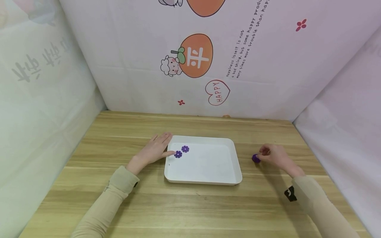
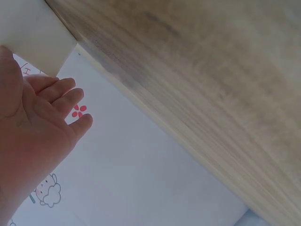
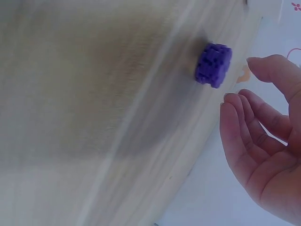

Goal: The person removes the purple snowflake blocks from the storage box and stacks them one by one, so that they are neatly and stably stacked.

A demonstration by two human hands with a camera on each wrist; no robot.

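A white tray (image 1: 208, 162) lies on the wooden table, with two purple snowflake discs (image 1: 185, 149) near its left end. My left hand (image 1: 156, 147) rests at the tray's left rim, its thumb reaching inside beside the nearer disc. In the left wrist view the fingers of that left hand (image 2: 47, 101) are loosely bent beside the tray's white wall (image 2: 51, 56). To the right of the tray, a short stack of purple snowflake discs (image 3: 214, 65) stands on the table. My right hand (image 3: 265, 127) is close to the stack, thumb and fingers parted and holding nothing.
The wooden tabletop (image 1: 178, 208) runs to a white printed cloth backdrop (image 1: 134, 82) at the back. White cloth sides (image 1: 345, 115) border the table left and right. A black item (image 1: 290, 193) shows at the right cuff.
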